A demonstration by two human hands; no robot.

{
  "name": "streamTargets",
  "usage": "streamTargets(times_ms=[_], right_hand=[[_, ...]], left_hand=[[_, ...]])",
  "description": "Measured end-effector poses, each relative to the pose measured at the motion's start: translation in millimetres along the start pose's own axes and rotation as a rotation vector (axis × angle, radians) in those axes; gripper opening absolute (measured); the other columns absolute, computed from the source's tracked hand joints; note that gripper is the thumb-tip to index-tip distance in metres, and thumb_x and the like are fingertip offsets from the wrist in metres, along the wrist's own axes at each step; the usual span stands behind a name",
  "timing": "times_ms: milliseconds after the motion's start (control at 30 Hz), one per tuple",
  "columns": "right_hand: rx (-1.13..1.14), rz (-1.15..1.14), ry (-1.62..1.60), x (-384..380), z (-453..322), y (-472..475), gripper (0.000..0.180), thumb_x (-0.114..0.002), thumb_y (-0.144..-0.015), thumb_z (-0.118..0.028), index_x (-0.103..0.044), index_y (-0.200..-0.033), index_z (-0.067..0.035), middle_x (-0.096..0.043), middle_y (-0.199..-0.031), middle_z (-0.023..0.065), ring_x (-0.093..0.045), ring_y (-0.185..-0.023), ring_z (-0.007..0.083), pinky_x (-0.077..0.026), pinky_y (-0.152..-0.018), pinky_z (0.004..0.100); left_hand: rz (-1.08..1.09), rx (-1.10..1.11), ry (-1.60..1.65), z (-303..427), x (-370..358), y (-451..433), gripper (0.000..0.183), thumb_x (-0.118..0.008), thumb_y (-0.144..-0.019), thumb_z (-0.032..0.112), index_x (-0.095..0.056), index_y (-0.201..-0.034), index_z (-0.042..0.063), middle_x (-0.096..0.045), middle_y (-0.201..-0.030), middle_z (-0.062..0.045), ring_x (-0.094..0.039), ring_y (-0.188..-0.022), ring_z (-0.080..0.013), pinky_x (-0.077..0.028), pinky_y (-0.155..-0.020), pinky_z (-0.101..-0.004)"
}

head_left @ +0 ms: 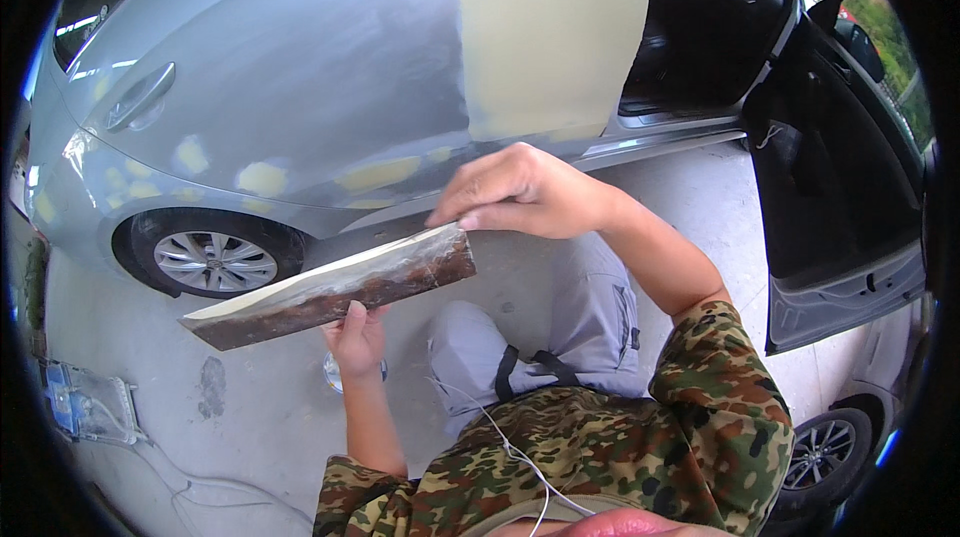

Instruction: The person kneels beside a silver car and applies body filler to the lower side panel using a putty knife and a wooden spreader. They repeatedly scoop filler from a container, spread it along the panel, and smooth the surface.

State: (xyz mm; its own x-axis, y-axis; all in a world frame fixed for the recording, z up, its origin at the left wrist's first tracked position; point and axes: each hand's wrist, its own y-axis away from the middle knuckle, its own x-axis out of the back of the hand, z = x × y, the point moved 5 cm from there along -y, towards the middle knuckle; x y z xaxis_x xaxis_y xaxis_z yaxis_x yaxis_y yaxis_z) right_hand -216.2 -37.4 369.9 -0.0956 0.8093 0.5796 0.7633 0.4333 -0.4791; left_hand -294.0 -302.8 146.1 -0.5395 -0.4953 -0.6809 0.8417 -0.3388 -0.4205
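A long, flat brown filler spreader (352,297) slants across the view in front of my body. Pale yellow filler (315,274) runs along its upper edge, and grey-white residue smears its face. My left hand (358,338) grips the lower edge from beneath, thumb on the near face. At the upper right corner, my right hand (525,195) pinches the edge with thumb and fingertips; part of that contact is hidden. Beyond stands a silver-grey car's rear door (337,49), dull and sanded. A broad yellowish filler area (551,34) covers its right part, with smaller filler patches (262,178) lower down.
An open front car door (840,147) juts out at right. The rear wheel (217,261) is at left. A round container (330,373) sits partly hidden behind my left hand. A blue and clear box (94,402) and cables (217,484) lie lower left. Another car's wheel (817,451) shows lower right.
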Motion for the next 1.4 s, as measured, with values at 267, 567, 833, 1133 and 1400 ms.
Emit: streamTargets(times_ms=[267,567,833,1133,1400], right_hand=[[-0.602,0.167,0.308,1,116,132,0.023,-0.067,-0.101,-0.017,-0.076,-0.11,0.002,-0.071,-0.093,0.0147,-0.069,-0.085,0.0266,-0.055,-0.08,0.0375],[-0.81,1.374,0.154,-35,163,278,0.031,-0.058,-0.108,-0.008,-0.07,-0.136,-0.003,-0.073,-0.129,0.0095,-0.065,-0.122,0.0241,-0.047,-0.106,0.0316],[-0.375,1.201,1.418,58,127,105,0.048,-0.069,-0.093,-0.003,-0.073,-0.137,-0.02,-0.066,-0.148,0.005,-0.054,-0.146,0.0331,-0.025,-0.125,0.0634],[0.096,1.194,1.546,130,108,-44,0.039,-0.076,-0.088,-0.011,-0.077,-0.126,-0.022,-0.07,-0.136,-0.0028,-0.061,-0.136,0.0243,-0.025,-0.12,0.0676],[0.178,1.159,1.51,133,116,-60,0.049,-0.077,-0.084,-0.008,-0.076,-0.13,-0.022,-0.067,-0.137,0.0016,-0.063,-0.134,0.0252,-0.03,-0.12,0.06]], left_hand=[[0.036,-0.022,-0.03,-4,-4,-1,0.042,-0.056,-0.106,0.0,-0.053,-0.148,0.005,-0.066,-0.14,-0.017,-0.072,-0.119,-0.0297,-0.068,-0.094,-0.0419],[0.183,0.0,-0.113,-4,11,2,0.051,-0.056,-0.102,-0.005,-0.047,-0.152,0.002,-0.062,-0.143,-0.019,-0.07,-0.122,-0.0307,-0.068,-0.093,-0.042],[0.187,0.006,-0.211,-4,11,3,0.051,-0.056,-0.104,-0.001,-0.047,-0.154,0.003,-0.061,-0.146,-0.019,-0.07,-0.122,-0.0283,-0.067,-0.092,-0.038],[0.223,0.015,-0.207,0,14,7,0.055,-0.06,-0.1,-0.004,-0.046,-0.154,0.003,-0.061,-0.145,-0.019,-0.069,-0.123,-0.0307,-0.068,-0.091,-0.041],[0.219,0.012,-0.209,-2,13,7,0.057,-0.059,-0.1,-0.005,-0.046,-0.154,0.003,-0.06,-0.146,-0.019,-0.068,-0.124,-0.0303,-0.068,-0.091,-0.0415]])
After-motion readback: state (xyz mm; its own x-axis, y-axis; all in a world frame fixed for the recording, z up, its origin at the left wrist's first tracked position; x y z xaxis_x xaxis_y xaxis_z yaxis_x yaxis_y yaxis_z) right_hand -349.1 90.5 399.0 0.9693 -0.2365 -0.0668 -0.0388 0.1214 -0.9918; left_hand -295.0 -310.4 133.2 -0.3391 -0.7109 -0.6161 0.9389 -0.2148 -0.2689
